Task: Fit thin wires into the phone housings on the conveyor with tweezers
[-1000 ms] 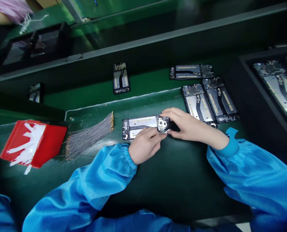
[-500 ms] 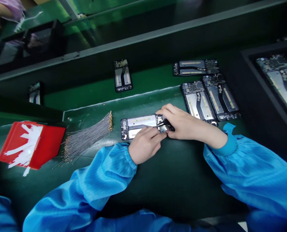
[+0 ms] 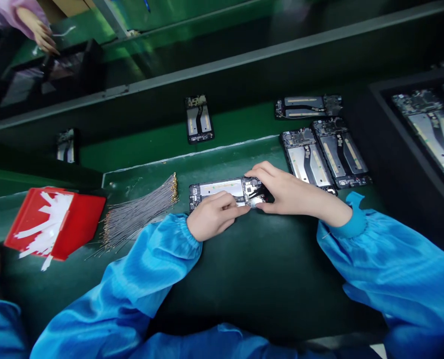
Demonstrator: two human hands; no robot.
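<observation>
An opened phone (image 3: pixel 222 187), its circuit board and silver inner plate bare, lies lengthwise on the green bench before me. My right hand (image 3: pixel 278 189) spans the phone's right end, thumb at the near edge and forefinger at the far edge. A dark, pointed piece like tweezers shows under that palm, partly hidden. From the near side my left hand (image 3: pixel 216 214) bends over the phone, fingers curled and forefinger reaching to the board's near edge. To the left lies a fanned bundle of thin grey cables (image 3: pixel 141 212) with gold-coloured ends.
A red holder (image 3: pixel 82 219) with white strips stands at the left. More opened phones (image 3: pixel 199 119) lie along the back ledge, and two (image 3: pixel 341 152) lie beside my right hand. A black tray (image 3: pixel 384 114) holds phones at right. Another person's hand (image 3: pixel 44 37) is at upper left.
My left hand has drawn back slightly to the left, uncovering more of the circuit board. My right hand stays at the phone's end. The view has shifted a little.
</observation>
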